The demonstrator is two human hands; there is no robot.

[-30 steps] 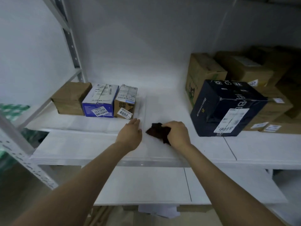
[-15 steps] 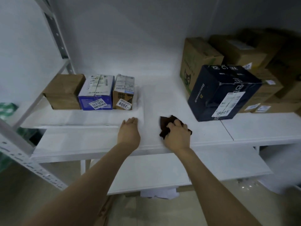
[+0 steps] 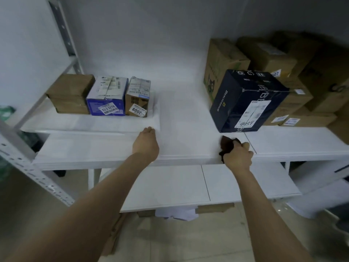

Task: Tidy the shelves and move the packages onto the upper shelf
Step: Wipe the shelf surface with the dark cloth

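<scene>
Navy box (image 3: 245, 99) skewed, corner frontward; right hand (image 3: 238, 156) grips cloth (image 3: 226, 145).

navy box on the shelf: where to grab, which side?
Both hands, from the front. The navy box sits turned, a corner toward the camera, so its two near faces are free: one palm on the left face by the bare shelf, one on the labelled face. Behind and right, brown cartons crowd it. The right hand grips a dark cloth; probably drop that first.
</scene>
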